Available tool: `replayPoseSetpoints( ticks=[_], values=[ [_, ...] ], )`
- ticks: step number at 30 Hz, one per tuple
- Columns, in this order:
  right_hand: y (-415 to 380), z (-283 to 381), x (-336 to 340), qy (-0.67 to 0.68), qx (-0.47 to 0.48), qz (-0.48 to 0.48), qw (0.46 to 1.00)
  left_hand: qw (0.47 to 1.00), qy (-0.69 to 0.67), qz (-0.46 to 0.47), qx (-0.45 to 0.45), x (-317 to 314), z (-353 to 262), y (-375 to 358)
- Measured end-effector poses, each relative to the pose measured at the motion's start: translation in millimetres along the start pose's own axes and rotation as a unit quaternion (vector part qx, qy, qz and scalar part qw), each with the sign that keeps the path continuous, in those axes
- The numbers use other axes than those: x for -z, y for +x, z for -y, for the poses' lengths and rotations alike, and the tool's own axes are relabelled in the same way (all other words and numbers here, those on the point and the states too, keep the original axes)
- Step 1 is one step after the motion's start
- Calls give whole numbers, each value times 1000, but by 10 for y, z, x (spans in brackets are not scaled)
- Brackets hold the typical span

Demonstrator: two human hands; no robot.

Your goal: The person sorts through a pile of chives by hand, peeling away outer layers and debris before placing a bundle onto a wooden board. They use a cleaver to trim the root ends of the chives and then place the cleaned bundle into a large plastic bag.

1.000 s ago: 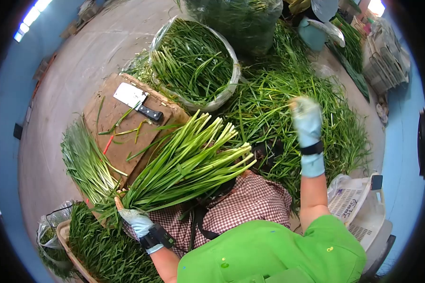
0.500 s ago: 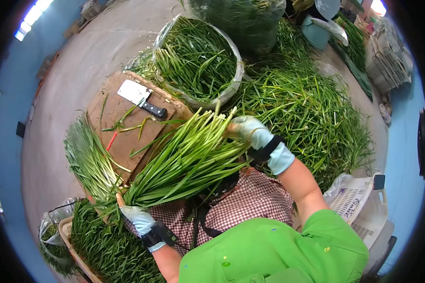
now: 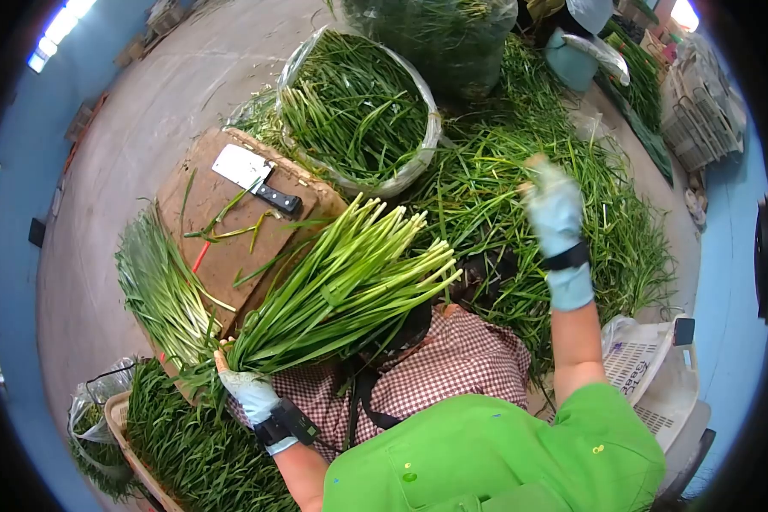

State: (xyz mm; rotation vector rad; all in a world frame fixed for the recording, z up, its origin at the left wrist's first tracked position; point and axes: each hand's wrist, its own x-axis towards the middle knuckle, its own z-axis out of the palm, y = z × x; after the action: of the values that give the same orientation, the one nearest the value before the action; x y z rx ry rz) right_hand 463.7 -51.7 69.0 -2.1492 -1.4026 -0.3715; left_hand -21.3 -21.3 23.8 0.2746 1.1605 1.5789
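Observation:
My left hand (image 3: 249, 394), in a pale blue glove, is closed around the leafy lower end of a large bunch of garlic chives (image 3: 341, 294). Their pale stem ends fan out toward the upper right, over my checked apron. My right hand (image 3: 553, 209), gloved too, is away from the bunch and over a loose heap of chives (image 3: 631, 256); motion smears its fingers. A cleaver (image 3: 246, 169) with a black handle lies on the brown board (image 3: 230, 277) before me, beside a few stray leaves. Another bunch of chives (image 3: 158, 286) rests along the board's left edge.
Beyond the board stands a plastic-lined round container (image 3: 435, 136) full of chives, with a large filled bag (image 3: 439, 55) behind it. A crate (image 3: 119, 418) of chives is at lower left. White plastic baskets (image 3: 657, 367) stand at my right, near the blue wall (image 3: 725, 247).
My right hand has left the stem ends of the bunch and moved right and up over the loose heap. The stems have spread apart. My left hand stays in place, holding the bunch.

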Motion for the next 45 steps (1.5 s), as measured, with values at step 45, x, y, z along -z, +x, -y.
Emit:
replayPoseSetpoints(
  ticks=[45],
  values=[
    [-448, -280, -186, 142, -266, 271, 914, 997, 50, 5, -66, 177, 97, 178]
  ],
)
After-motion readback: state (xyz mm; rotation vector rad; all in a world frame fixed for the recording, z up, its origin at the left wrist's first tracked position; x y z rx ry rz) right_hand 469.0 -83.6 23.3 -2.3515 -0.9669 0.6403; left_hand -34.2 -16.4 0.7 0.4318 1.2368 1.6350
